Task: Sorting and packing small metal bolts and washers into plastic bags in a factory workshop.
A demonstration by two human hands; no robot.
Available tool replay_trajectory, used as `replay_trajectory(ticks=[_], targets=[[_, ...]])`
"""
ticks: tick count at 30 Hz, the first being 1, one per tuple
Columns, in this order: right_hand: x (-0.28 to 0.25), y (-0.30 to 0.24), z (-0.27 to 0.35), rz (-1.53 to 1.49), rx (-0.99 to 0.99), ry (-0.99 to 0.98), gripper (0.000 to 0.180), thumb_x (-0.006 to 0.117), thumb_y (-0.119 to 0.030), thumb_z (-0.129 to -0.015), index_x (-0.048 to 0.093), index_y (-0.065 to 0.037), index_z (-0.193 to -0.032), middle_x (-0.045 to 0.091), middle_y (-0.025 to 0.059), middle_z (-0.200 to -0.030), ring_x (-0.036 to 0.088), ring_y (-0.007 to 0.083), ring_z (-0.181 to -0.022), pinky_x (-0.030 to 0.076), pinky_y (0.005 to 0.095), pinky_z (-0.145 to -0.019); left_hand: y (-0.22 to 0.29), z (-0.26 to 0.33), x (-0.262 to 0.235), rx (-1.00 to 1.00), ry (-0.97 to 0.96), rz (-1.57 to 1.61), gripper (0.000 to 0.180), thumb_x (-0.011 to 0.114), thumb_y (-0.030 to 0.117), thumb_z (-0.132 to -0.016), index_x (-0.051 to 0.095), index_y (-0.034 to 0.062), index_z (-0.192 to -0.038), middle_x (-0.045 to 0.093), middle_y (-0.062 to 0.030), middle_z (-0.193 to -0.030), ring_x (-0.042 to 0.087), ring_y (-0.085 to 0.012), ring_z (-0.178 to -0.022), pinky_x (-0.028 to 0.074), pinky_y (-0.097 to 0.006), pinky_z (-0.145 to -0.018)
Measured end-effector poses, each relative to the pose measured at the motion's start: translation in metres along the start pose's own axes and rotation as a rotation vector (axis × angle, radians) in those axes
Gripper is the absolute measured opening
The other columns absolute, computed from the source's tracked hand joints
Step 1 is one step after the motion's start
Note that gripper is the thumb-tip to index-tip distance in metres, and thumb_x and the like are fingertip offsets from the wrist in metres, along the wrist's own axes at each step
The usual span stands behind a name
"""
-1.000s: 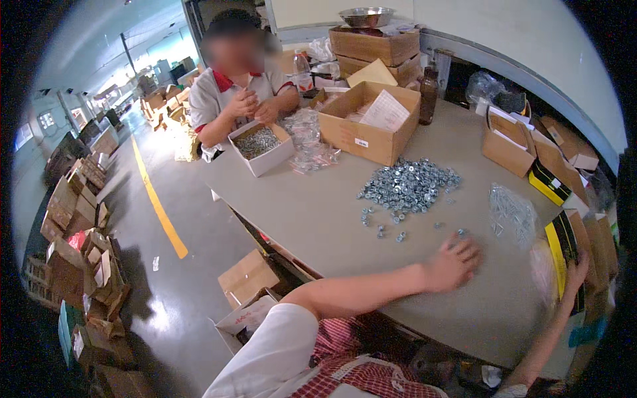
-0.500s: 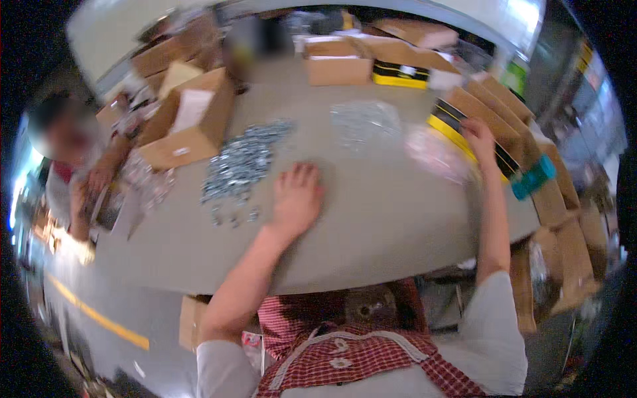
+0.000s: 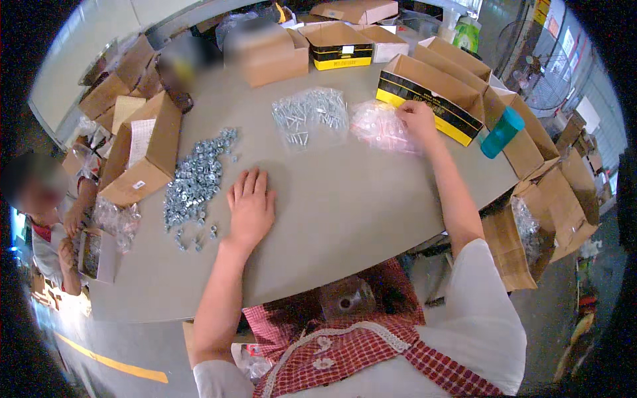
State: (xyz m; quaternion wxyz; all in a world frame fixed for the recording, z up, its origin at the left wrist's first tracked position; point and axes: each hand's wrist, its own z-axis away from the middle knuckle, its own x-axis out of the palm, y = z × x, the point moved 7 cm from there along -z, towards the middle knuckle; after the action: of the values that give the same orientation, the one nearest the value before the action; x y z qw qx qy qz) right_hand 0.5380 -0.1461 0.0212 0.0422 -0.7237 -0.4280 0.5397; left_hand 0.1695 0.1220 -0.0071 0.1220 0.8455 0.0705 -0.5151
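Note:
My left hand [image 3: 251, 205] lies flat on the grey table [image 3: 345, 199], fingers apart, holding nothing. Just left of it spreads a pile of small silver nuts [image 3: 196, 178]. My right hand [image 3: 418, 118] reaches far across and rests on a clear pinkish plastic bag [image 3: 379, 127] of small parts; whether the fingers pinch it is unclear. Between the two lies a clear bag of silver screws [image 3: 310, 114]. An open black-and-yellow cardboard box [image 3: 434, 91] stands just beyond my right hand.
An open brown box [image 3: 142, 156] stands left of the nuts. More cardboard boxes [image 3: 338, 43] line the far edge. A teal cup [image 3: 501, 132] stands at the right edge. Another person [image 3: 46, 219] sits at the left end with a small box of parts [image 3: 96, 255].
The view has swung to the right, so the table now fills the middle. My right hand has come onto the pinkish bag. My left hand stays flat beside the nuts.

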Motion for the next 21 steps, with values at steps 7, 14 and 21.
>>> replay_trajectory(ticks=[7,14,21], targets=[[-0.027,0.004,0.0,-0.516,-0.015,0.163,0.012,0.07,-0.015,-0.079,0.075,-0.005,-0.084,0.073,0.0103,-0.091,0.068,0.0208,-0.089,0.05,0.0311,-0.084,0.008,-0.002,-0.001,-0.04,0.053,0.033,0.044,0.063,0.018,-0.088,0.055,0.0032,-0.128,0.05,-0.0154,-0.139,0.039,-0.0358,-0.135,0.028,-0.052,-0.11],[0.006,-0.134,0.05,-1.014,-0.092,-0.28,0.014,0.065,-0.015,-0.087,0.066,-0.002,-0.094,0.065,0.0074,-0.119,0.054,0.0149,-0.113,0.037,0.0282,-0.1,0.018,-0.007,-0.038,-0.005,0.035,0.559,0.044,0.068,0.018,-0.088,0.057,0.0086,-0.129,0.055,-0.0091,-0.137,0.05,-0.0303,-0.126,0.039,-0.044,-0.105],[0.04,-0.225,0.149,-0.899,-0.293,-0.662,0.02,0.063,-0.019,-0.094,0.064,-0.004,-0.108,0.06,0.007,-0.125,0.054,0.0195,-0.119,0.041,0.0331,-0.103,0.034,0.0,-0.012,-0.394,-0.187,1.676,0.027,0.069,0.022,-0.092,0.061,0.0042,-0.111,0.066,-0.0039,-0.093,0.064,-0.0154,-0.083,0.052,-0.03,-0.07]])
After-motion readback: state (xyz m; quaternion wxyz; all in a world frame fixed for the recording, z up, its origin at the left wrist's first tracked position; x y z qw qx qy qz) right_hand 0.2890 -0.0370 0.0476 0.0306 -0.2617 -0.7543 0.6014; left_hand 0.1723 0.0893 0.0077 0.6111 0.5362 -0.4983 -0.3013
